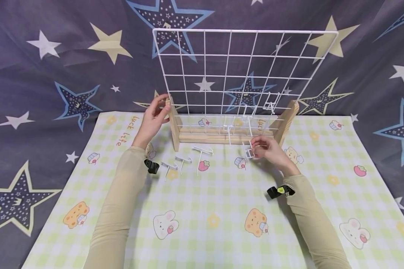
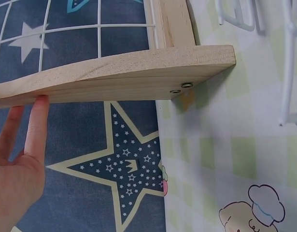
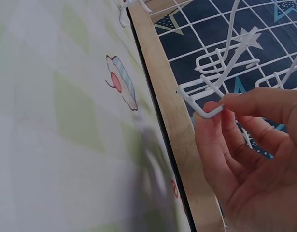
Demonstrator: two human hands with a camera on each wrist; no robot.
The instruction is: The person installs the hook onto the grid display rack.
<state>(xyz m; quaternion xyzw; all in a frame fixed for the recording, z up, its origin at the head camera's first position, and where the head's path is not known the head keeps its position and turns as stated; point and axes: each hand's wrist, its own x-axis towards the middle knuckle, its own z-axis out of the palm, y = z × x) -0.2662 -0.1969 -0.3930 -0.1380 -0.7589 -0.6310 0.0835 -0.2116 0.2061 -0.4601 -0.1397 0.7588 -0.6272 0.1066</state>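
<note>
A white wire grid panel [image 1: 215,76] stands upright in a wooden base with two side boards. My left hand [image 1: 155,116] is at the left side board [image 1: 173,127]; in the left wrist view its fingertips [image 2: 40,100] touch the board's outer face. My right hand [image 1: 271,151] pinches a white wire hook [image 1: 249,152] between thumb and fingers, in front of the base's wooden bar [image 1: 205,139]. In the right wrist view, the held hook's bent end [image 3: 206,113] is between the fingertips. Other white hooks [image 1: 270,104] hang on the grid's lower right part.
Several white hooks [image 1: 202,151] lie on the checked tablecloth [image 1: 195,246], left of the middle and in front of the base. A dark star-patterned cloth [image 1: 37,97] hangs behind the rack.
</note>
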